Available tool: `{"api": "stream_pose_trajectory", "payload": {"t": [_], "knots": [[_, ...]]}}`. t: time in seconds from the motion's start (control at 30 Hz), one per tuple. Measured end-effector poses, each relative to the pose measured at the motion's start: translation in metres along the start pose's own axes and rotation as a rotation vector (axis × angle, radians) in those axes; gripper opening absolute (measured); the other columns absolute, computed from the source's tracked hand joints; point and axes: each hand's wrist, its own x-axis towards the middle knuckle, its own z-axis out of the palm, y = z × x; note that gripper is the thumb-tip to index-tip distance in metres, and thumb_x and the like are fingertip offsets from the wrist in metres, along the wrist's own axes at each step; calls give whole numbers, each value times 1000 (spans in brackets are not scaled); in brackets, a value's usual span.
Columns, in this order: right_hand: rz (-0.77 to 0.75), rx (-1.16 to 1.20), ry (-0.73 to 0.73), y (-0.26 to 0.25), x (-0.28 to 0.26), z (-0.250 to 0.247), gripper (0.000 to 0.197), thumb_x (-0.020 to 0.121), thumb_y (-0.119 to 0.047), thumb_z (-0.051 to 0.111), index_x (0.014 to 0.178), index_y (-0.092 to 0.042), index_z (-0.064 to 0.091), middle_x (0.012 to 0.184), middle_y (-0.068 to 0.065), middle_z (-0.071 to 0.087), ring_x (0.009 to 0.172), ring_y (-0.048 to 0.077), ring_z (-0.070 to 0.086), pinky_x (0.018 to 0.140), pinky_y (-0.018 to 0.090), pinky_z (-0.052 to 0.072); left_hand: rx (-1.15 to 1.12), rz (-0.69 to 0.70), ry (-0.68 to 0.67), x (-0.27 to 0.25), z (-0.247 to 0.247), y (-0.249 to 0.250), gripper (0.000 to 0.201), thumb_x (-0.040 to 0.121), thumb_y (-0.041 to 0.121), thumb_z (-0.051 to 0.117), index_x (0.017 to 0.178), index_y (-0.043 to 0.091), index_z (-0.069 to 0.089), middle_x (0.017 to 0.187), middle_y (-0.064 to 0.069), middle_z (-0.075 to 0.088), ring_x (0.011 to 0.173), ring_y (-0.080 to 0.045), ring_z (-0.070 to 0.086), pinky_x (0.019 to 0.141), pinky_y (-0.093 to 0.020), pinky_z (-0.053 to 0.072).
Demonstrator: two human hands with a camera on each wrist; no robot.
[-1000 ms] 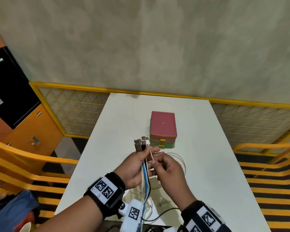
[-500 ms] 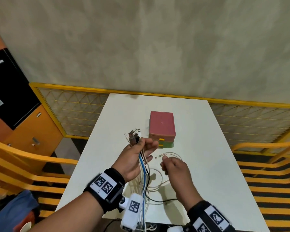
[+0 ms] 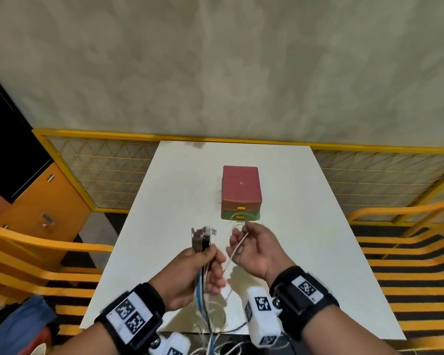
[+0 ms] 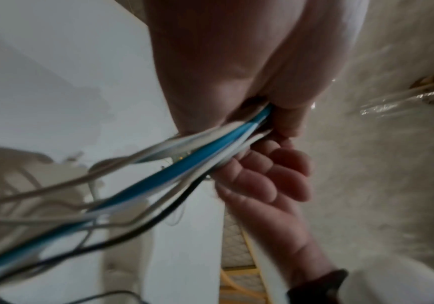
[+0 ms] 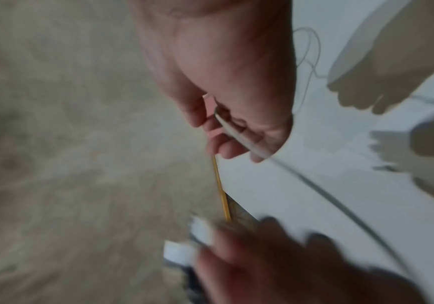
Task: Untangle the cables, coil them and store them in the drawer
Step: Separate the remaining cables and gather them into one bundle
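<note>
My left hand (image 3: 190,267) grips a bundle of cables (image 3: 203,242) just below their plugs, which stick up above the fist. Blue, white and black strands (image 4: 174,174) run down from the left hand's fingers (image 4: 267,179) and trail over the table's near edge. My right hand (image 3: 254,247) is palm up to the right of the bundle and holds one thin white cable (image 3: 237,248) across its fingers (image 5: 226,139). The small drawer box (image 3: 241,193) stands behind the hands, with a pink top, a pink drawer and a green drawer, both shut.
The white table (image 3: 305,226) runs between yellow railings (image 3: 395,149) at the back and on both sides. An orange cabinet (image 3: 44,201) stands at the left. Loose cable loops (image 3: 215,319) lie on the table near its front edge.
My right hand let go of the bundle, moved right and up and turned palm up with the white cable. The left hand has lifted the bundle slightly.
</note>
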Motion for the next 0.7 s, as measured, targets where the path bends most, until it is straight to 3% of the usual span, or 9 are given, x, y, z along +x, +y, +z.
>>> {"api": "stream_pose_trajectory", "payload": {"t": [0.07, 0.13, 0.2, 0.27, 0.37, 0.47, 0.53, 0.6, 0.7], "knots": [[-51, 81, 5, -15, 0, 1, 25, 93, -24, 51, 70, -17, 53, 60, 3, 60, 62, 19, 54, 72, 34, 44, 92, -115, -40, -15, -23, -14, 30, 94, 30, 58, 80, 4, 65, 55, -12, 50, 43, -22, 52, 46, -25, 44], [-94, 122, 30, -32, 0, -2, 25, 95, -20, 49, 71, -15, 55, 57, 1, 58, 58, 17, 51, 67, 30, 42, 380, -245, -98, -33, -52, -28, 36, 90, 42, 63, 71, 12, 68, 56, -11, 51, 43, -16, 49, 51, -26, 42], [-112, 102, 53, -45, 0, -8, 29, 97, -18, 44, 71, -14, 56, 54, -2, 52, 56, 13, 45, 62, 26, 36, 846, -335, -138, -51, -77, -37, 53, 74, 77, 58, 85, 27, 71, 73, 2, 62, 59, -6, 53, 66, -22, 41], [-103, 62, 73, -48, 2, -14, 30, 99, -21, 43, 73, -16, 55, 53, -3, 49, 56, 11, 41, 60, 24, 32, 1009, -320, -145, -61, -97, -39, 68, 52, 95, 47, 95, 44, 62, 76, 15, 62, 75, -1, 56, 75, -17, 37], [-83, -12, 91, -34, 2, -15, 27, 100, -21, 44, 75, -15, 54, 53, -1, 52, 56, 15, 43, 60, 28, 37, 606, -307, -109, -63, -84, -31, 43, 82, 58, 68, 83, 16, 69, 58, 0, 57, 48, -10, 51, 57, -22, 38], [-65, -55, 58, -15, -2, -10, 25, 100, -18, 42, 79, -14, 53, 65, 6, 68, 65, 21, 60, 69, 34, 46, 373, 29, 111, -43, -47, -14, 25, 88, 30, 72, 83, 6, 68, 64, -13, 51, 39, -10, 38, 41, -21, 30], [-50, -78, -10, -3, -4, -6, 21, 100, -19, 42, 81, -16, 51, 87, 14, 76, 76, 26, 71, 76, 39, 50, 330, 227, 273, -18, -15, 3, 12, 86, 21, 74, 81, 11, 68, 64, -9, 54, 40, -11, 35, 40, -19, 28], [-28, -87, -101, 7, -8, 2, 18, 96, -19, 46, 80, -15, 54, 99, 18, 74, 83, 29, 72, 78, 42, 51, 359, 333, 300, 9, 14, 16, 6, 85, 10, 73, 83, 14, 69, 64, -3, 60, 41, -9, 44, 41, -19, 34], [-17, -68, -193, 11, -16, 13, 28, 96, -17, 41, 82, -8, 63, 77, 10, 72, 71, 24, 71, 68, 36, 56, 460, 339, 323, 35, 34, 16, 16, 72, 12, 77, 87, 13, 73, 80, -3, 76, 72, -18, 73, 65, -34, 60]]}}
